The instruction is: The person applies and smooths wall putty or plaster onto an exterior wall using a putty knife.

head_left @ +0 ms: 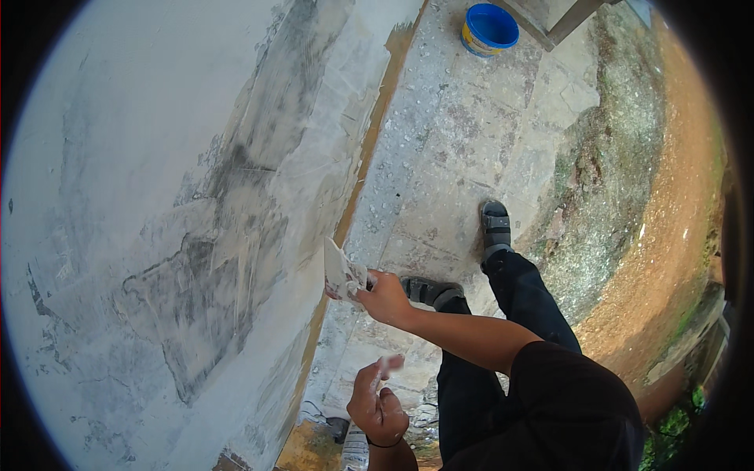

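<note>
My right hand (386, 298) is closed around a wide putty knife (342, 268), its blade smeared with white putty. The blade is close to the foot of the wall (181, 259), which has pale filler over darker grey patches; I cannot tell if they touch. Below it, my left hand (378, 408) is half curled, index finger and thumb apart, with nothing visible between them. White putty coats the tip of its index finger, and a dark band circles the wrist.
A blue-rimmed bucket (492, 28) stands on the stained concrete floor (471, 141), beside wooden legs (572, 22). My sandalled feet (495, 226) are on this floor. A brownish strip (369, 157) runs along the wall's base. Reddish earth (675, 180) lies at the right.
</note>
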`<state>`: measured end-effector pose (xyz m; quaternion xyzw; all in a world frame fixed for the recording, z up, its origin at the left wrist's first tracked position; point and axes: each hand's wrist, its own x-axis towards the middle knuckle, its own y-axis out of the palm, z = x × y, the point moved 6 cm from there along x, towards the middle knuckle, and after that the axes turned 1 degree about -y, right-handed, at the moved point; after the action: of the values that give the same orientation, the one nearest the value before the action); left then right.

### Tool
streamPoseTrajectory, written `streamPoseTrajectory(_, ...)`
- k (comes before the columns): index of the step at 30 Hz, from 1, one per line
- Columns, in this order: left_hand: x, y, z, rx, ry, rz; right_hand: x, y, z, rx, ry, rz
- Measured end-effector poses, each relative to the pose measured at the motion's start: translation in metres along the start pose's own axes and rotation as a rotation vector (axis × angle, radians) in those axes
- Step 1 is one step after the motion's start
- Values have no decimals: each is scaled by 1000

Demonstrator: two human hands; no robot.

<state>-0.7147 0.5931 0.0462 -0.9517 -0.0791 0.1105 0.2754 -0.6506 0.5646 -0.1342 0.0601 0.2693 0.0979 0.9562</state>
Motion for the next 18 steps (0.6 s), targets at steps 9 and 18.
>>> streamPoseTrajectory(9, 3, 14, -45, 14, 9, 58, -39, -145, 0, -213, 247, -50)
streamPoseTrajectory(18, 7, 5, -200, -78, 363, -29, -125, -243, 200, 368, -21, 25)
